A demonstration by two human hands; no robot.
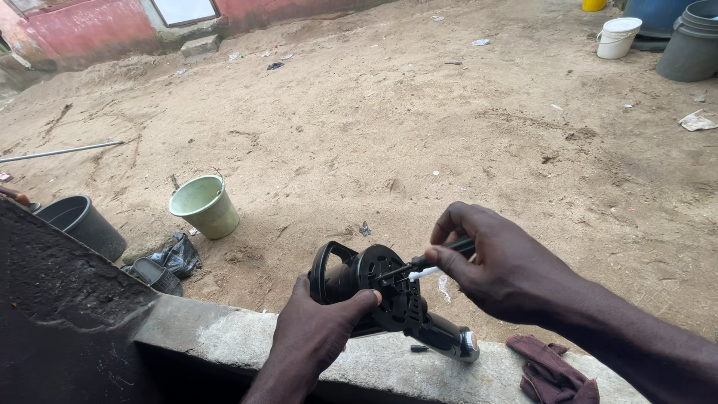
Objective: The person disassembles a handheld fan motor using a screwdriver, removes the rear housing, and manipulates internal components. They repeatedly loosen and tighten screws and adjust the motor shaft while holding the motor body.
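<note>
Steadily, the left hand (314,337) clamps the black tool body (389,303) at lower centre. Right hand (497,269) pinches a screwdriver (426,263); keeping it square to the screw likely avoids slipping.

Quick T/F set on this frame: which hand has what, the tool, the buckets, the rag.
1. The left hand grips the black power tool on the concrete ledge. True.
2. The right hand holds a hammer. False: it holds a thin black screwdriver, tip at the tool's round housing.
3. The green bucket stands upright on the sand. False: it is tilted, its mouth facing the camera.
4. A dark red rag lies on the ledge beside the right forearm. True.
5. The white bucket sits on the ledge. False: it stands far off on the ground, near the grey tubs.
</note>
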